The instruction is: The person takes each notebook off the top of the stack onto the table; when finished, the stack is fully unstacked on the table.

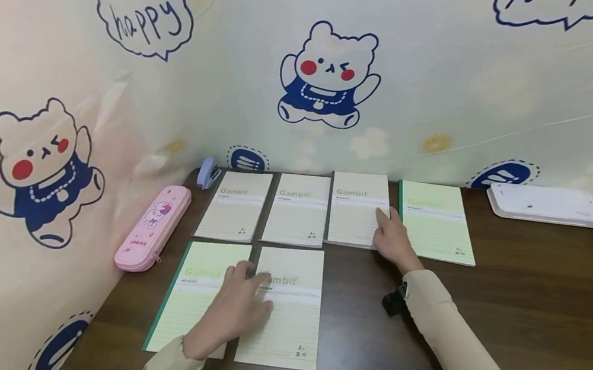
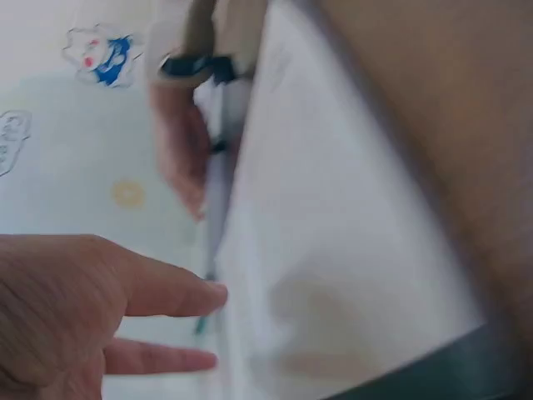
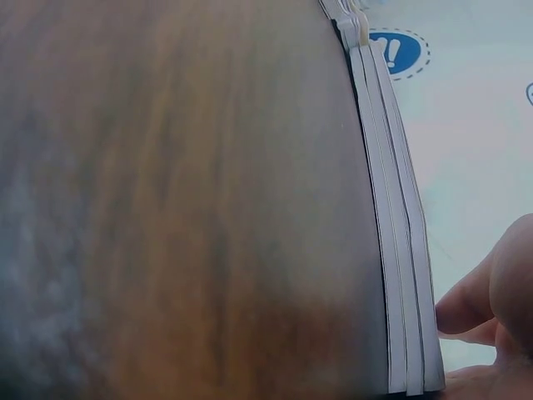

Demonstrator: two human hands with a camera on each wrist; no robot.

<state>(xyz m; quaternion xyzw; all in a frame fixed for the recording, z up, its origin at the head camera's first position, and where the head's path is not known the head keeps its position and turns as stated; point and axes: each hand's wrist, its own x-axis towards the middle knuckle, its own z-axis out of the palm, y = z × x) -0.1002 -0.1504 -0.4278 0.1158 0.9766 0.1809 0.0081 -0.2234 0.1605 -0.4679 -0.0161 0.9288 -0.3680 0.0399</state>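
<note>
Six Gambit notebooks lie on a dark wooden table (image 1: 521, 302). My left hand (image 1: 244, 290) rests flat, fingers spread, across the front green notebook (image 1: 190, 312) and the front white notebook (image 1: 291, 321). In the left wrist view its fingers (image 2: 166, 287) lie at the white notebook's (image 2: 333, 250) edge, blurred. My right hand (image 1: 388, 226) lies with straight fingers on the right edge of the third back-row white notebook (image 1: 355, 211), beside the back green notebook (image 1: 437, 222). The right wrist view shows the notebook edges (image 3: 398, 250) and my fingertips (image 3: 470, 300).
Two more white notebooks (image 1: 234, 206) (image 1: 296, 212) lie at the back left. A pink pencil case (image 1: 153, 228) and a blue stapler (image 1: 208, 172) sit by the left wall cloth. A white tray (image 1: 546, 204) stands at the back right.
</note>
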